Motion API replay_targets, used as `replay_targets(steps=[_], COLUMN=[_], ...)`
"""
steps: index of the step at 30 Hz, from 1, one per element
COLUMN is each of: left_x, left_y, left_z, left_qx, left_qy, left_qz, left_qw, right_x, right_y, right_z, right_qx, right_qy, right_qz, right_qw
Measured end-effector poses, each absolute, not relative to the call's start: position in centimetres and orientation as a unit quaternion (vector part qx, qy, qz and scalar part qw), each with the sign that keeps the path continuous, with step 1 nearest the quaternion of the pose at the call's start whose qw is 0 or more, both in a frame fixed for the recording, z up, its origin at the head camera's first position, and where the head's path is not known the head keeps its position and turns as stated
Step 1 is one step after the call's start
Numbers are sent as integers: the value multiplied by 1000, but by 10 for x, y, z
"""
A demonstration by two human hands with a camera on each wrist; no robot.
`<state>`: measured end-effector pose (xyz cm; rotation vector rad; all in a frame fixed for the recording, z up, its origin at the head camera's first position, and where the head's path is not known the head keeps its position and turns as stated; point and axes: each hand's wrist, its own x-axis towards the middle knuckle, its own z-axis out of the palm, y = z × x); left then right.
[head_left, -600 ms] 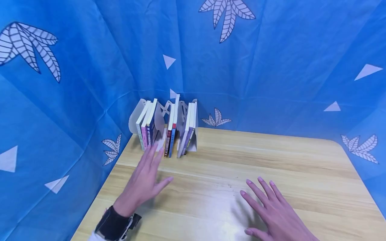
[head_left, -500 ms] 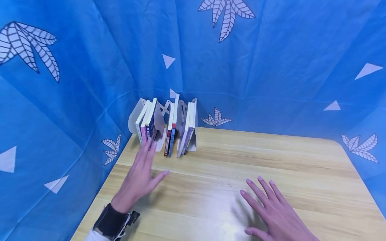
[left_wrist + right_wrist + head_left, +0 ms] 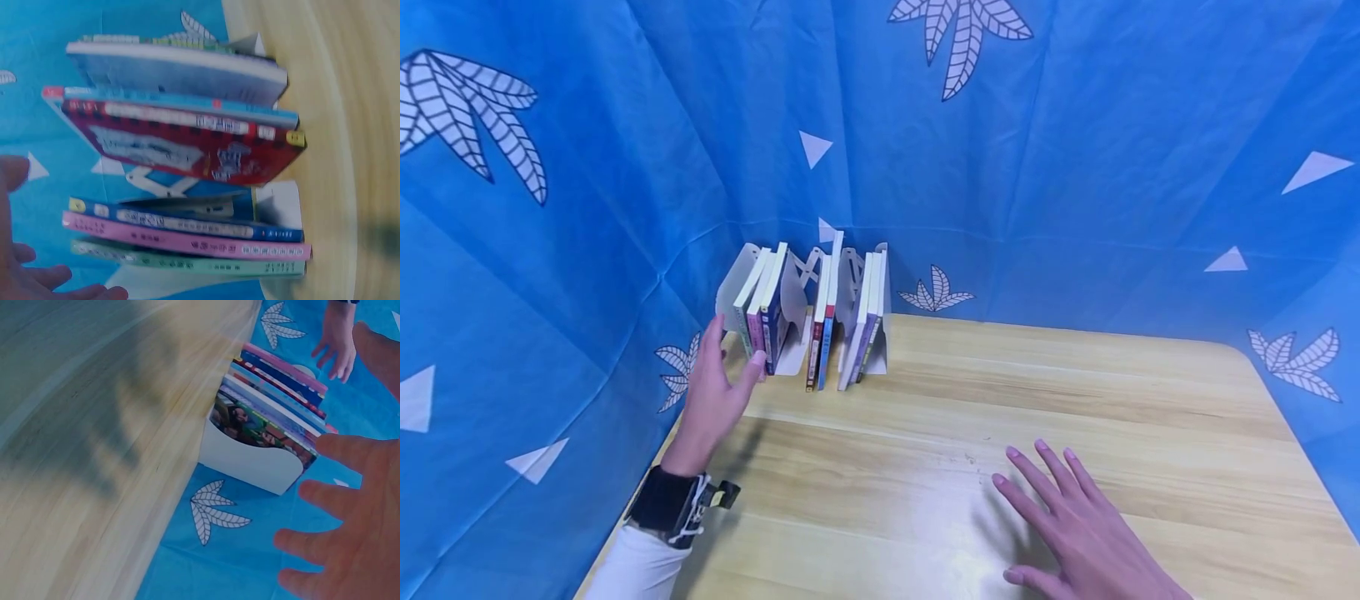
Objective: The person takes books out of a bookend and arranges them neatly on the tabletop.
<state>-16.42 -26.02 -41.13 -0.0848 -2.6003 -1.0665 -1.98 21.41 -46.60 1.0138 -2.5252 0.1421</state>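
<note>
left grip hovers wide by books near the bench's far-left corner; right grip spreads empty; no book held yet.

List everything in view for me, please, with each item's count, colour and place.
Books: at least seven, mixed colours, upright or leaning in the rack
Rack: one, white, on the table's far left
Table: one, pale wood, under the rack
Cloth backdrop: sheet count unclear, blue with white prints, behind the table
Wristband: one, black, left wrist
Sleeve: one, white, left arm
Left hand: one, bare, by the leftmost books
Right hand: one, bare, over the table
</note>
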Motion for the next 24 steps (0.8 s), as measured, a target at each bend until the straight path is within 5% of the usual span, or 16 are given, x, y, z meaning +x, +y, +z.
replay_targets(steps=[17, 24], left_x=[-209, -220], left_y=[-267, -270], left_z=[-414, -415], left_qx=[22, 6], left_qy=[-894, -890], left_qz=[-364, -382], left_qw=[259, 250], right_x=[-23, -23], right_y=[214, 215], right_z=[-472, -474], right_qx=[363, 363], right_qy=[-908, -907], right_qz=[53, 56], right_qw=[203, 206])
